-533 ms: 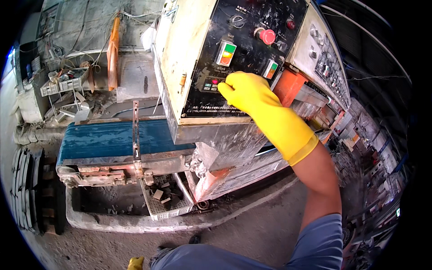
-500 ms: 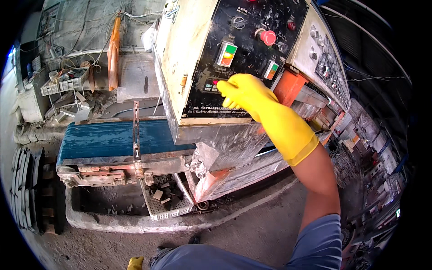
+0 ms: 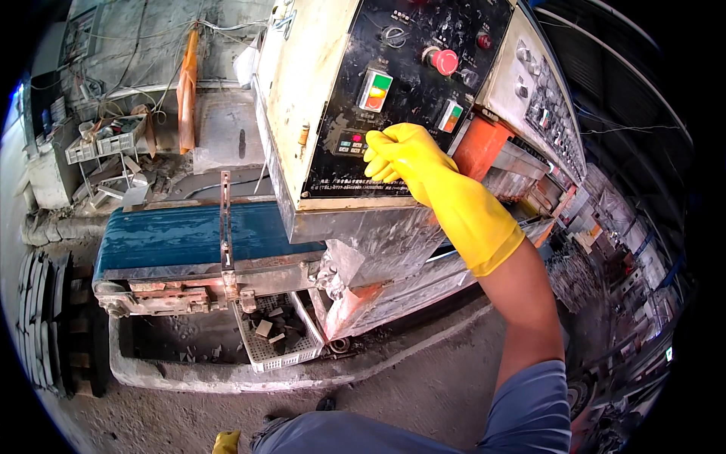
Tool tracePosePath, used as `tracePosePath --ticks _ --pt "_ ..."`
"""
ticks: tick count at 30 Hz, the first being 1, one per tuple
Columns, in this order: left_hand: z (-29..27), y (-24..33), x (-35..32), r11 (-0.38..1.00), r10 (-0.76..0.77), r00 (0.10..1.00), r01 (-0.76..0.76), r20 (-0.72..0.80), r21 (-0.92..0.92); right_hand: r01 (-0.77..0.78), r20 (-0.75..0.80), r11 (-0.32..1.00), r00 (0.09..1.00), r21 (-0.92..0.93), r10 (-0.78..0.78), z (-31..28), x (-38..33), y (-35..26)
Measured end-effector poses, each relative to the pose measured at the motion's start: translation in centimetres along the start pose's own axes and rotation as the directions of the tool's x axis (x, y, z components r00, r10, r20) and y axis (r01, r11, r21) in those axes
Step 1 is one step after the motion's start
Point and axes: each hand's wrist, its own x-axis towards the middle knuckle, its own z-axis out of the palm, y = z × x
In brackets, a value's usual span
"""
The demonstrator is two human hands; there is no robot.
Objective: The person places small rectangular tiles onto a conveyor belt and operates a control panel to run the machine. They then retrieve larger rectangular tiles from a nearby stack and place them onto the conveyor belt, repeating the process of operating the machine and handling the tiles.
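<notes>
My right hand (image 3: 404,157), in a long yellow rubber glove, is raised before the lower part of a black control panel (image 3: 412,98). Its fingers are curled closed with nothing showing in them. Beside the fingertips is a small keypad display (image 3: 350,144) with a red-lit spot; whether they touch the panel I cannot tell. Above it are a green, yellow and red push-button switch (image 3: 375,91) and a red mushroom stop button (image 3: 445,62). Another two-colour switch (image 3: 451,116) lies to the right. Low at the frame's bottom, only part of my gloved left hand (image 3: 226,443) shows, its fingers out of sight.
Left of the panel runs a blue conveyor belt (image 3: 189,233) with an upright metal bar (image 3: 226,234). Below it, a white plastic crate (image 3: 283,356) holds broken pieces inside a low concrete kerb (image 3: 227,384). Slabs (image 3: 38,318) stand stacked at far left.
My right hand has drawn slightly away from the keypad, which now shows more fully, and its fingers are more curled. The view has shifted a little.
</notes>
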Motion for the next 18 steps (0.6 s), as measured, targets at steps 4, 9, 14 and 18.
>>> tracePosePath --ticks 4,9,14,18 --pt "-0.1 -0.3 0.1 1.0 0.0 1.0 0.0 0.002 0.005 0.007 0.001 1.0 1.0 -0.007 -0.007 0.4 0.0 -0.2" --pt "-0.5 -0.5 0.2 1.0 0.006 1.0 -0.006 0.008 0.017 0.011 -0.014 1.0 1.0 0.01 -0.011 0.6 0.1 0.1" --pt "-1.2 1.7 1.2 0.997 0.046 0.998 -0.048 0.03 0.066 0.069 -0.036 0.996 0.997 0.057 -0.067 0.3 -1.6 2.4" --pt "-1.8 6.8 2.8 0.987 0.097 0.994 -0.103 0.058 0.123 0.201 0.208 0.972 0.963 -0.123 -0.173 0.7 -8.6 9.0"
